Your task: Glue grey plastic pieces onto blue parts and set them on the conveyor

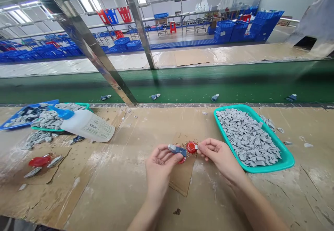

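My left hand (159, 166) pinches a dark blue and grey plastic part (177, 150) between thumb and fingers. Facing it, my right hand (219, 156) is closed on a small grey plastic piece (196, 147). That piece is at the right edge of a small round red dish (191, 146); whether it touches the dish I cannot tell. A second red round thing (182, 160) shows partly below the blue part, mostly hidden by it and my thumb. Beneath both hands lies a strip of cardboard (182, 178).
At right stands a turquoise basket (288, 159) heaped with grey pieces. A white bottle with blue cap (91, 125) leans on another basket (87, 105) at left, near a blue tray (10, 124) and a red puddle (40, 161). Blue-grey parts lie on the green belt (182, 85) behind.
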`<state>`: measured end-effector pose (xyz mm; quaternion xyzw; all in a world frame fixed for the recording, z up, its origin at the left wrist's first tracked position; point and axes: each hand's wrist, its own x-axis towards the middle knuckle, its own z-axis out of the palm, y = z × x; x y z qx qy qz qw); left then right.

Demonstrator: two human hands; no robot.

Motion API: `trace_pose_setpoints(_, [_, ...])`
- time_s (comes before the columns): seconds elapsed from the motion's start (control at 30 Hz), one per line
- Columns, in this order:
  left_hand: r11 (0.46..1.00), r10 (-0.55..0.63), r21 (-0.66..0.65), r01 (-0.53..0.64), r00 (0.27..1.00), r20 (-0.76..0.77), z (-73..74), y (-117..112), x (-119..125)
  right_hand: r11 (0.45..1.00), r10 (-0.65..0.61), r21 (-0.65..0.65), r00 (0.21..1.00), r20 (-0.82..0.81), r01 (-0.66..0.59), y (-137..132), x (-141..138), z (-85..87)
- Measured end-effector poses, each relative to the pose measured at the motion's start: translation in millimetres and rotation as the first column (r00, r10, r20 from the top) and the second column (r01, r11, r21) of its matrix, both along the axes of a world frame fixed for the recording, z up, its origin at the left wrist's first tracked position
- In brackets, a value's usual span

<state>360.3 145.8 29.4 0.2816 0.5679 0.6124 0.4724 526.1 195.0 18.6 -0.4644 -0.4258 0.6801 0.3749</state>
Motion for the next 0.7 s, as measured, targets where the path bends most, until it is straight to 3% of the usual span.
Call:
trace_pose_setpoints(0.17, [0.998, -0.035, 0.049, 0.034, 0.999, 0.004, -1.6, -1, 9, 0.993, 0.116, -0.011, 0.989, -0.092, -0.117, -7, 0, 7.7])
trace_pose_setpoints(0.4, [0.996, -0.070, 0.062, 0.071, 0.997, -0.031, 4.0, -3, 19, 0.988, 0.157, 0.005, 0.985, -0.075, -0.157, -9, -3, 8.4])
trace_pose_setpoints(0.7, [0.990, -0.081, 0.102, 0.092, 0.991, -0.110, 0.4, -6, 22, 0.966, 0.259, 0.016, 0.964, -0.052, -0.259, -10, 0, 6.1])
